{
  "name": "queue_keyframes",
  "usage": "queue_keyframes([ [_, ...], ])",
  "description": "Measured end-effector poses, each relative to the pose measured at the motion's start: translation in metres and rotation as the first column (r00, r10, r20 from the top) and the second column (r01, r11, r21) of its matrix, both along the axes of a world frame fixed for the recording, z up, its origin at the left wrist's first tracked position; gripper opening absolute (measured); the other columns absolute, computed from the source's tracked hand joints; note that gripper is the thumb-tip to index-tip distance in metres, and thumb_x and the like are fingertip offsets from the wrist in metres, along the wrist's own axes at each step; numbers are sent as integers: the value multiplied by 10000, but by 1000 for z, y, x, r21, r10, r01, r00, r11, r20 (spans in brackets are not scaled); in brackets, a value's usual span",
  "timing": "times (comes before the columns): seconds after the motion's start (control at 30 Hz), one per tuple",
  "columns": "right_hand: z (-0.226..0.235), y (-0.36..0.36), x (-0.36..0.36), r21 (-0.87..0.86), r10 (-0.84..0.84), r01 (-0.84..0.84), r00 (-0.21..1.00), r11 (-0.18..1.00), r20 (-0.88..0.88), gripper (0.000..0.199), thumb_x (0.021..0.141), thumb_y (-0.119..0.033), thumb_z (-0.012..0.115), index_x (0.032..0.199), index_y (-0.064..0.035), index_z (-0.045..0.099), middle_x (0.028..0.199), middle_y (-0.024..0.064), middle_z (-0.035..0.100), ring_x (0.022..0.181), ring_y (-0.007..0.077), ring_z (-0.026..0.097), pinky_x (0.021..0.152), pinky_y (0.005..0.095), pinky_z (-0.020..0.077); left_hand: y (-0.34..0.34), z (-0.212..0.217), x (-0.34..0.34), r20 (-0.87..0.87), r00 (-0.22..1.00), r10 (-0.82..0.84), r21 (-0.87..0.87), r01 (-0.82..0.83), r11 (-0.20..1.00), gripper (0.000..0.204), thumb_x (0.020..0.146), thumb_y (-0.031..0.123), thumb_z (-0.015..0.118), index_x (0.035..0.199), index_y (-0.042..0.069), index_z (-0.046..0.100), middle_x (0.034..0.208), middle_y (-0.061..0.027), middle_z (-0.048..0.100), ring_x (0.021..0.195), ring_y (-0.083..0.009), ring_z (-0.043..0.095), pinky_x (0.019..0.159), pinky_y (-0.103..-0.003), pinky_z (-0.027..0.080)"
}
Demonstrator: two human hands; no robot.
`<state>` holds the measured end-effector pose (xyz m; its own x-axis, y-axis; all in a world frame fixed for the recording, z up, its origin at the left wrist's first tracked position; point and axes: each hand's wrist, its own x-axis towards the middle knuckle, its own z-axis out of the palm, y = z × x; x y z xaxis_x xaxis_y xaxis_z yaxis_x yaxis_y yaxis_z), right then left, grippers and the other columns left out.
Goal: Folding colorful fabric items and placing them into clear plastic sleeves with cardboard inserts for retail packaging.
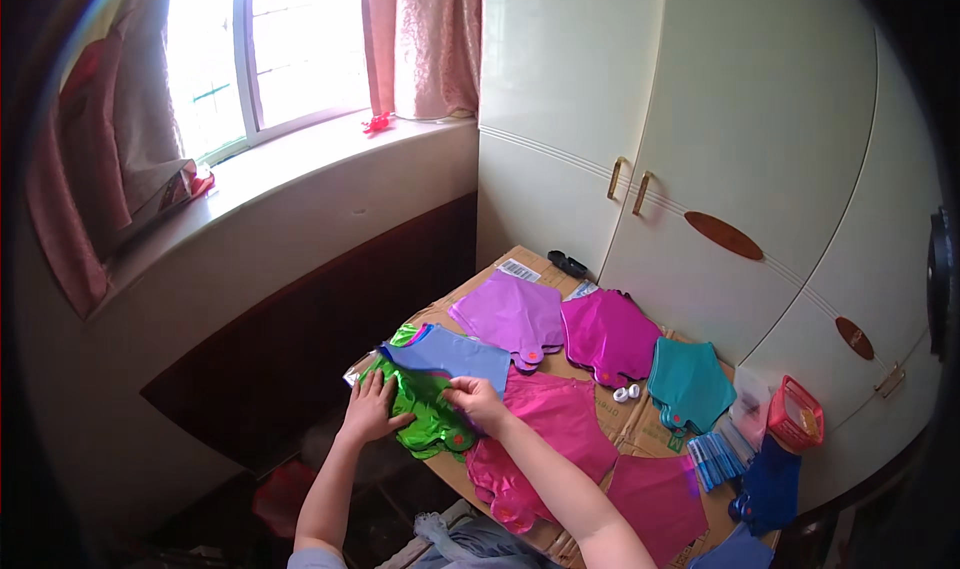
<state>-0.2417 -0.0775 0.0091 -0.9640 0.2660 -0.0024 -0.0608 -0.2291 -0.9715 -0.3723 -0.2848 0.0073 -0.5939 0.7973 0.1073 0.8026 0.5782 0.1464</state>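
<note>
My left hand [372, 407] lies with fingers spread on a shiny green foil sheet [425, 414], which looks like a flat, uninflated balloon. Thumb and finger of my right hand [476, 403] pinch the edge of the foil where the green meets a blue-grey foil sheet [460, 357]. Exactly which layer they hold is hard to make out. Beneath my right forearm spreads a pink foil stack [560, 414]. A lilac foil stack [512, 314] lies beyond the blue-grey one, with a magenta foil stack [608, 334] to its right.
Cardboard [640, 419] covers the table. Right of it are a teal foil stack [690, 381], blue-and-white packets [714, 461], dark blue foil [770, 489] and a red basket [796, 414]. Small white rolls [626, 394] sit mid-table. A black object [567, 263] lies by the white wardrobe [570, 89].
</note>
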Motion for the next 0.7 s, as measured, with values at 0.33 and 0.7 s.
queue_keyframes([
  [0.33,137,118,85,-237,-658,615,715,752,-236,109,841,-139,728,914,-71,685,835,3,664,741,100,571,697,244,454,1,8,0,68,997,27,-81,-21,996,1047,719,731,600,1466,62,297,1512,-264,232,1417,-397,203,1141,-540,161],
  [0.7,243,33,315,649,-275,431,656,-627,-702,143,732,3,651,861,-41,610,719,86,568,654,238,606,524,350,466,91,51,138,647,413,-640,673,83,735,708,829,163,723,1418,22,356,1444,-187,397,1298,-296,444,1010,-394,430],
])
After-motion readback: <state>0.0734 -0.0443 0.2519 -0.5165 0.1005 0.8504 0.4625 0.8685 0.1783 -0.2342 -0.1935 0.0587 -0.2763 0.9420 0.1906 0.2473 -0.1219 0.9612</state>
